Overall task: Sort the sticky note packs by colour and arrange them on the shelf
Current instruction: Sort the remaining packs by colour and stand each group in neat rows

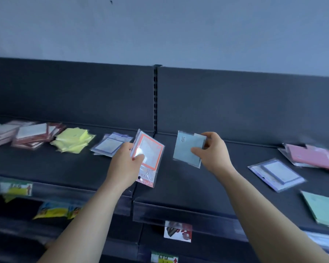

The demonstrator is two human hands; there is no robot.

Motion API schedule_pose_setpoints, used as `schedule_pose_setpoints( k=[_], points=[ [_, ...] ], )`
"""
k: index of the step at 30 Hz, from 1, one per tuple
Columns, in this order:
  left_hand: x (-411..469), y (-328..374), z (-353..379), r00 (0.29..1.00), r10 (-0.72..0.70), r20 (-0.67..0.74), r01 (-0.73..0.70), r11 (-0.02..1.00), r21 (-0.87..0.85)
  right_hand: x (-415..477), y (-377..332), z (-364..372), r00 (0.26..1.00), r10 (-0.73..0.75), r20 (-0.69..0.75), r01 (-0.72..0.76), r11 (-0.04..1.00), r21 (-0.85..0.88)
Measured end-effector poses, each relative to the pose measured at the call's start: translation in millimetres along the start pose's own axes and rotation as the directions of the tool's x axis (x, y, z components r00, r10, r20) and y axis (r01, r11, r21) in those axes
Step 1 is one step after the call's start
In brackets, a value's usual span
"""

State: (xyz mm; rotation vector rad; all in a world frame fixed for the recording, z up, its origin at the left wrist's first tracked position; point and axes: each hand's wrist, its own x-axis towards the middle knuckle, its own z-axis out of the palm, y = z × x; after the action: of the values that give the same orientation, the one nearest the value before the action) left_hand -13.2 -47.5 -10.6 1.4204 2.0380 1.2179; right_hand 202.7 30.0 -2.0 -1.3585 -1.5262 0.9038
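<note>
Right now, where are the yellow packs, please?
Head view, left on the shelf: the yellow packs lie between the red-bordered stack and the purple-bordered packs.

Grey wall (160, 25), dark shelving back panel (74, 92)

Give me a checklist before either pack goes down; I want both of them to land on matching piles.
1. Left hand grips the orange-bordered pack firmly: ok.
2. Right hand pinches the blue pack: ok.
3. A likely match for the orange-bordered pack, the red-bordered stack, lies further left: ok.
4. A plain blue pile for the blue pack: cannot tell, none is plainly visible.
5. Bare shelf under both hands to set down on: ok.
6. Right side sorted: not ok; pink packs, a purple-bordered pack and a green pack lie loose there.
</note>
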Motion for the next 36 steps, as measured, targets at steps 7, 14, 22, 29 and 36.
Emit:
schedule_pose_setpoints(
  k=[7,14,22,29,36],
  points=[
    [17,-31,-42,0.979,-0.1,-0.176,0.106,0.994,0.023,26,-24,64,0.989,-0.075,0.124,0.073,0.997,0.019],
    [26,-71,-91,0.921,-0.153,-0.357,0.177,0.984,0.034,40,-42,141,0.947,-0.139,0.29,0.131,0.99,0.047],
    [41,-123,-150,0.862,-0.161,-0.48,0.184,0.983,0.002,41,-77,219,0.918,-0.191,0.349,0.155,0.98,0.127],
    [72,-178,-232,0.868,-0.137,-0.477,0.15,0.989,-0.01,26,-125,307,0.919,-0.133,0.371,0.041,0.968,0.247],
    [102,-232,-327,0.873,-0.098,-0.477,0.137,0.989,0.047,12,-164,403,0.931,-0.131,0.342,0.051,0.971,0.232]
  ],
)
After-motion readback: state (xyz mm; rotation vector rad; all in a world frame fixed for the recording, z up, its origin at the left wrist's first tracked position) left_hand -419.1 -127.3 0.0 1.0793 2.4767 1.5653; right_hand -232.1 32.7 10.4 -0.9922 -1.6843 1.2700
